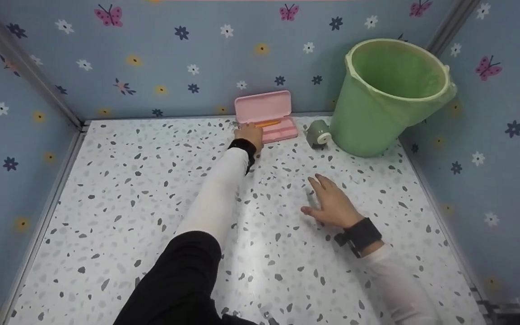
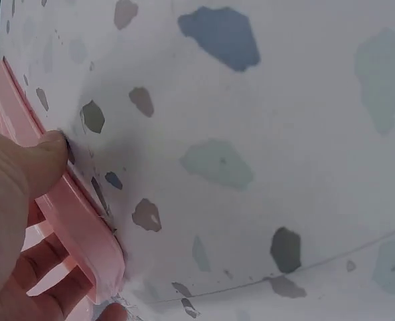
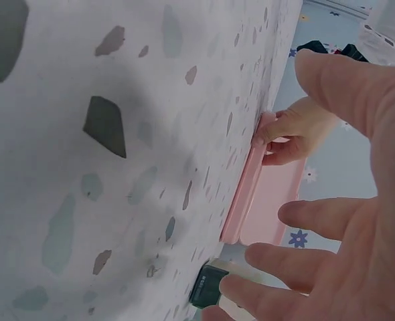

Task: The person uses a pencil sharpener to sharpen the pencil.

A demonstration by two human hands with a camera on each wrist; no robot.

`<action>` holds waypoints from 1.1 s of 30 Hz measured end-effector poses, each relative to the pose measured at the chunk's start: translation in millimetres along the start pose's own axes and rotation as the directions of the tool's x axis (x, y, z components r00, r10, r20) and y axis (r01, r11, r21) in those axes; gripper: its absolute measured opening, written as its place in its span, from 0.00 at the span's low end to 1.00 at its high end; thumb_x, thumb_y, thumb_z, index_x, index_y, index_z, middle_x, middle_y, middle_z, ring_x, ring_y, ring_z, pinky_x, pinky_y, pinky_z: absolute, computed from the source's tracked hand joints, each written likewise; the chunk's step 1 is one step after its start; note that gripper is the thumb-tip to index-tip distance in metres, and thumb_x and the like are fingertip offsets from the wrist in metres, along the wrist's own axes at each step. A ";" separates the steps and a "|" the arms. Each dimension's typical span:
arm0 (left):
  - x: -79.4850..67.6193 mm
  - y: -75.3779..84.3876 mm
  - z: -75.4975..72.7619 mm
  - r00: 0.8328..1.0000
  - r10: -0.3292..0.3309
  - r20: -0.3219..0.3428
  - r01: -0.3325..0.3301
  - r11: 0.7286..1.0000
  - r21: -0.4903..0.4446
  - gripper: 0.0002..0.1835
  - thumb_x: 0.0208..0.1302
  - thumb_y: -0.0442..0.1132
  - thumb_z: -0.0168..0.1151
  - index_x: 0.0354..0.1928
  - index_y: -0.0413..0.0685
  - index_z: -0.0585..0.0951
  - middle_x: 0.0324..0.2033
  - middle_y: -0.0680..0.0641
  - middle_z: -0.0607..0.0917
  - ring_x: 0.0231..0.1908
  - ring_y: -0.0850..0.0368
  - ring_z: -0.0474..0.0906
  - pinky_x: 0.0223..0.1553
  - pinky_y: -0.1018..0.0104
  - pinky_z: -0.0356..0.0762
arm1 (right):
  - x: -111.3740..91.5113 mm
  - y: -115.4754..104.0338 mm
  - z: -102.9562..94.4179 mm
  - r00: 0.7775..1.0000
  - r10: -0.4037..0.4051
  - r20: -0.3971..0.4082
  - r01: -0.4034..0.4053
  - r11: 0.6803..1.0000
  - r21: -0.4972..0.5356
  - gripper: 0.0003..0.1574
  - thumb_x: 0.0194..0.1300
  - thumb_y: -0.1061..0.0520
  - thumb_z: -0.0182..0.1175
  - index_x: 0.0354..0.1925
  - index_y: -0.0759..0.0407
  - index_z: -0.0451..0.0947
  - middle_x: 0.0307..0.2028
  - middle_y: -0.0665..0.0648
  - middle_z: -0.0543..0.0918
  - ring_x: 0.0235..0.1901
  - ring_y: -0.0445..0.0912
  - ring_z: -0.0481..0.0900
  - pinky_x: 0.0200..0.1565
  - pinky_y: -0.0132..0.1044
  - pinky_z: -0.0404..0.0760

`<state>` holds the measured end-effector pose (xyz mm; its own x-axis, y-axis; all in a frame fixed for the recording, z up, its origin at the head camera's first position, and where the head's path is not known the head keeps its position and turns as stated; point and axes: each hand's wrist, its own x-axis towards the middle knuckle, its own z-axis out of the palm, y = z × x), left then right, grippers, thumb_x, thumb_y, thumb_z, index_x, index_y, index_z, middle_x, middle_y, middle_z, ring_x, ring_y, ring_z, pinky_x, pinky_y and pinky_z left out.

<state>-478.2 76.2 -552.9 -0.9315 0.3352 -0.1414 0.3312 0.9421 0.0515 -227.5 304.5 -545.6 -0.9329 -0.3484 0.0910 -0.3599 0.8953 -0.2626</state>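
An open pink pencil case point(image 1: 282, 134) stands by the back wall with its lid point(image 1: 264, 107) raised. An orange pencil point(image 1: 269, 123) lies inside it. At the case's left end, my left hand point(image 1: 250, 134) grips the base. In the left wrist view its thumb point(image 2: 49, 160) presses the outer side of the pencil case point(image 2: 84, 231), with the fingers curled over the other side. My right hand point(image 1: 332, 203) hovers over the table nearer to me, fingers spread, holding nothing. Past its fingers, the right wrist view shows the case point(image 3: 268, 200) in the left hand point(image 3: 298, 134).
A small grey-green device point(image 1: 318, 134) with a pale round knob stands right of the case. Beside it, a green bin point(image 1: 368, 117) with a liner over its rim fills the back right corner. Patterned panels point(image 1: 197, 54) border the speckled white table point(image 1: 120, 189).
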 end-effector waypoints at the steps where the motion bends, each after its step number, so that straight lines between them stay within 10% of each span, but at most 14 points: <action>1: -0.1 -1.2 -0.2 1.000 0.002 0.007 -0.002 1.000 -0.003 0.23 0.59 0.50 0.57 0.55 0.50 0.72 0.51 0.42 0.69 0.52 0.41 0.63 0.46 0.43 0.65 | 1.8 -0.5 -0.4 1.000 -0.006 -0.008 0.006 1.000 0.002 0.57 0.50 0.31 0.59 0.66 0.60 0.53 0.63 0.66 0.55 0.61 0.59 0.52 0.57 0.54 0.55; 18: -43.1 -46.7 1.2 0.990 0.118 -0.080 -0.122 0.991 -0.046 0.27 0.51 0.45 0.64 0.52 0.44 0.70 0.46 0.41 0.69 0.50 0.42 0.62 0.43 0.50 0.70 | 37.9 -15.0 -16.9 0.978 -0.056 -0.199 0.076 0.992 0.096 0.25 0.51 0.46 0.66 0.46 0.54 0.74 0.39 0.49 0.75 0.32 0.43 0.72 0.32 0.38 0.71; 33: -138.6 -61.6 10.3 0.936 0.282 -0.212 -0.301 0.952 -0.062 0.26 0.40 0.38 0.69 0.46 0.47 0.73 0.44 0.44 0.69 0.50 0.43 0.62 0.44 0.51 0.69 | 89.6 -44.9 -13.3 0.957 -0.129 -0.259 0.157 0.984 0.090 0.20 0.50 0.52 0.66 0.42 0.56 0.77 0.36 0.53 0.77 0.33 0.46 0.74 0.36 0.40 0.72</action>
<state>-368.0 -28.3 -546.7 -0.8103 0.5788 0.0918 0.5858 0.7959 0.1530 -295.0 236.8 -512.9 -0.8495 -0.3769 0.3693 -0.4991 0.8009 -0.3307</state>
